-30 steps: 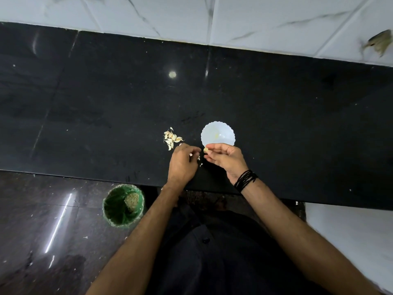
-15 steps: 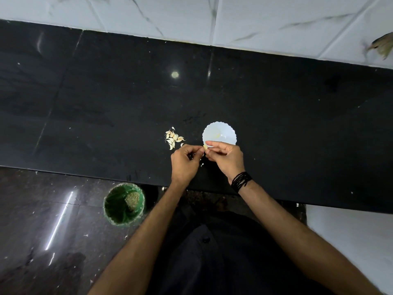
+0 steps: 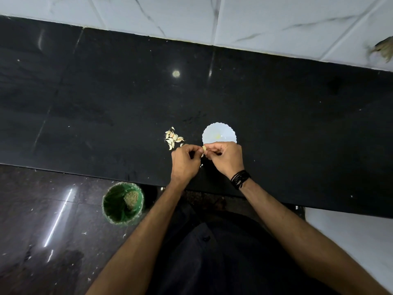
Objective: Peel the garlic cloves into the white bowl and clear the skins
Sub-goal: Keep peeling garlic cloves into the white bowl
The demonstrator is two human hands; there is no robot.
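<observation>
Both hands work one garlic clove (image 3: 204, 148) at the near edge of the white bowl (image 3: 219, 135). The right hand (image 3: 226, 157) pinches the clove between thumb and curled fingers; the left hand (image 3: 185, 159) pinches at the clove's left side, where a scrap of skin appears to hang below it. The clove sits between the two grips, touching both, just short of the bowl rim.

To do the step well, judged from this position: hold the clove firm with the right grip and pull the skin away leftward with the left grip in one strip, not in crumbs. Keep the clove above the desk (image 3: 297, 124) close to the rim, so the bare clove drops straight in.

The bowl lies just beyond the right grip and appears to hold one pale piece. The pile of unpeeled cloves (image 3: 172, 138) lies just beyond the left grip, near but apart. A loose skin flake (image 3: 201, 166) lies on the desk just below the grips. A green bin (image 3: 123, 202) stands on the floor, well below and left of the left grip.
</observation>
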